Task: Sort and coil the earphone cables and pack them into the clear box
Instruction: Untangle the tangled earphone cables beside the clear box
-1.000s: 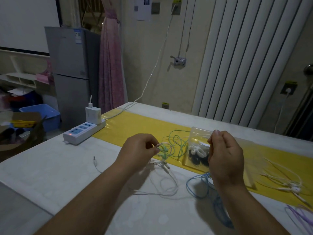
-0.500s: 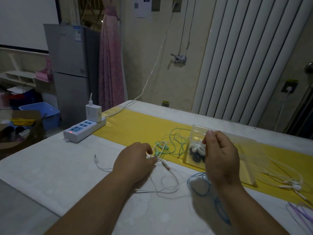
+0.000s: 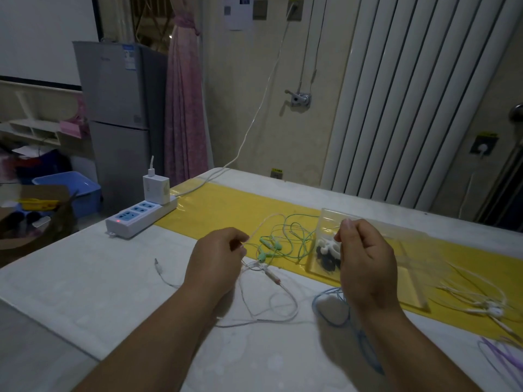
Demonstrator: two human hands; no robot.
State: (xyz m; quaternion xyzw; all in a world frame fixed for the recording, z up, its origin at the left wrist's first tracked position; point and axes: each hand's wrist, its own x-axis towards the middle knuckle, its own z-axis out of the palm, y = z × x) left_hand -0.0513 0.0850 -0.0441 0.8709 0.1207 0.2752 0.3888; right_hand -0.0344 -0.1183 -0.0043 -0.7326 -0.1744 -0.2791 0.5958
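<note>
White tabletop [image 3: 85, 292], dim room. Thin white earphone cable [image 3: 283, 295], centre frame: likely light, limp and snag-prone, crossing mint-green earphones [image 3: 268, 247]; better taken near its plug. Left hand [image 3: 215, 261] pinches it. Right hand [image 3: 365, 264] pinched, contents unclear, before clear plastic box [image 3: 368, 219].

Two hands [image 3: 215, 261], one clear box [image 3: 410, 258], five cables [image 3: 263, 254]

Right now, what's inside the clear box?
Inside the clear box, at its left end, lie white pieces and black ones, too small to identify. The right hand covers the part beside them.
</note>
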